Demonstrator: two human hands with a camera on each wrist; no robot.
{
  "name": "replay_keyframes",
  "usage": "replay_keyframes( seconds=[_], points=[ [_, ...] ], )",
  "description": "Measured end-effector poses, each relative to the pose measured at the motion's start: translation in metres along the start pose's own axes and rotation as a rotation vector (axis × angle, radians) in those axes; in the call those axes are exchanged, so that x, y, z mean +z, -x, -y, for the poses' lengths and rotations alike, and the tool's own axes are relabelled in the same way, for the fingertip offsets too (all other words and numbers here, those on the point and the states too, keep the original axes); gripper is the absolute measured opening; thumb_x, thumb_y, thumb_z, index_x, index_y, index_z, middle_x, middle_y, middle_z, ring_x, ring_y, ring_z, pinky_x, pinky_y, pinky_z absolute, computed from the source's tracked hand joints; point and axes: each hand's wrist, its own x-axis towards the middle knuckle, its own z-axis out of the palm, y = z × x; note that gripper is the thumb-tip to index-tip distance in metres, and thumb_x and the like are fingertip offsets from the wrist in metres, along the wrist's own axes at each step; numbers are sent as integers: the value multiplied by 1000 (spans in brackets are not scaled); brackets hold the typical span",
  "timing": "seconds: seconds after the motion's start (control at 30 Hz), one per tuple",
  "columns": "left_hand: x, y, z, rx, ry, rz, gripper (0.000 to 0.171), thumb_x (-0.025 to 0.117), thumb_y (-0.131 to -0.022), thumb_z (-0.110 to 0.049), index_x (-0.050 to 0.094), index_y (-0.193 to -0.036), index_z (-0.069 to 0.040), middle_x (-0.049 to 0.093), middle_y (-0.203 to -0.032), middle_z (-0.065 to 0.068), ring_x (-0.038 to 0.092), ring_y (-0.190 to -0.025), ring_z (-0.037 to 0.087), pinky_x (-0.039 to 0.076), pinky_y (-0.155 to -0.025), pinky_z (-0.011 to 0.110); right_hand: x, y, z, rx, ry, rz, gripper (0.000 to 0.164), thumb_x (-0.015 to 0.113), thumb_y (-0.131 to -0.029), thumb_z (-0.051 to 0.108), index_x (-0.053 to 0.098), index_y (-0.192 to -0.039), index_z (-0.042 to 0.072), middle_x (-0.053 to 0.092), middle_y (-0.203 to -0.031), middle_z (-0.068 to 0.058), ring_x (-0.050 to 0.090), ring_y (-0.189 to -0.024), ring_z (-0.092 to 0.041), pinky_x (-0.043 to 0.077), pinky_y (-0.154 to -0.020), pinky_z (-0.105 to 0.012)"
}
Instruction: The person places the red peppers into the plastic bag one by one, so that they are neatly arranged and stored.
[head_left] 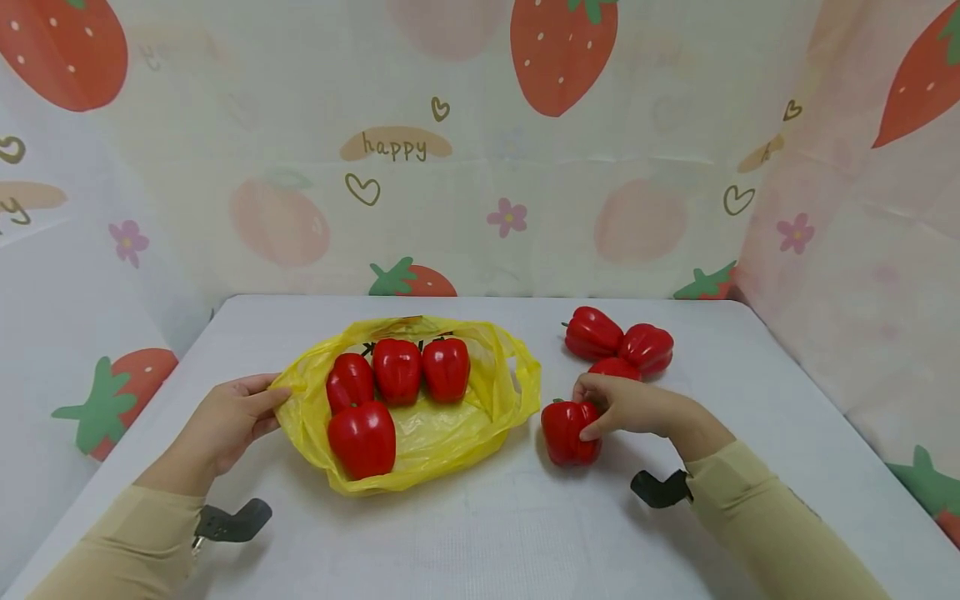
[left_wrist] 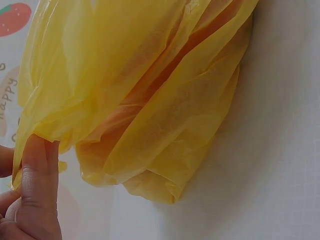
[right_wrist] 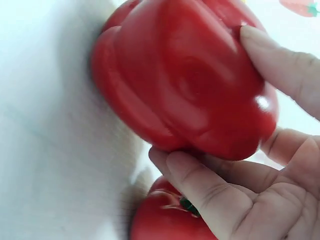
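Observation:
An open yellow plastic bag (head_left: 450, 433) lies on the table with several red bell peppers (head_left: 397, 372) inside. My left hand (head_left: 232, 425) pinches the bag's left rim between thumb and fingers; the left wrist view shows the crumpled side of the yellow bag (left_wrist: 165, 115) beside the fingers. To the right of the bag, my right hand (head_left: 626, 408) grips a red bell pepper (head_left: 564, 433) from its right side. In the right wrist view thumb and fingers hold this pepper (right_wrist: 185, 75) on opposite sides, with another pepper (right_wrist: 167, 215) behind the fingers.
Behind my right hand, a cluster of 3 red bell peppers (head_left: 647, 348) lies on the white table (head_left: 465, 533). A curtain printed with strawberries (head_left: 562, 58) hangs behind the table and along both sides. Black straps (head_left: 234, 522) are worn at both wrists.

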Motion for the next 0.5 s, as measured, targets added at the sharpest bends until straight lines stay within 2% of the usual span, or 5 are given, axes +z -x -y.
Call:
replay_keyframes(
  seconds=[0.13,0.27,0.5],
  points=[
    [0,0,0,3,-5,-2,62,52,-92,-39,36,-138,-1,52,-124,13,60,-88,9,51,-79,21,2,0,-3,21,-49,-3,48,76,-73,17,48,-112,9,56,-109,-9,49,-106,-26,52,-79,-39],
    [1,-1,1,10,-7,1,62,52,-92,-38,36,-138,-1,51,-125,13,60,-88,8,51,-79,21,4,0,-6,70,-34,-16,63,77,-72,22,48,-127,13,49,-122,-9,41,-116,-28,52,-79,-41],
    [1,-1,2,27,-9,6,61,51,-92,-38,36,-138,1,50,-125,15,60,-87,6,51,-79,21,6,-1,-8,93,-35,-5,60,78,-70,25,56,-124,14,51,-117,-7,42,-114,-28,52,-77,-41]
  ],
)
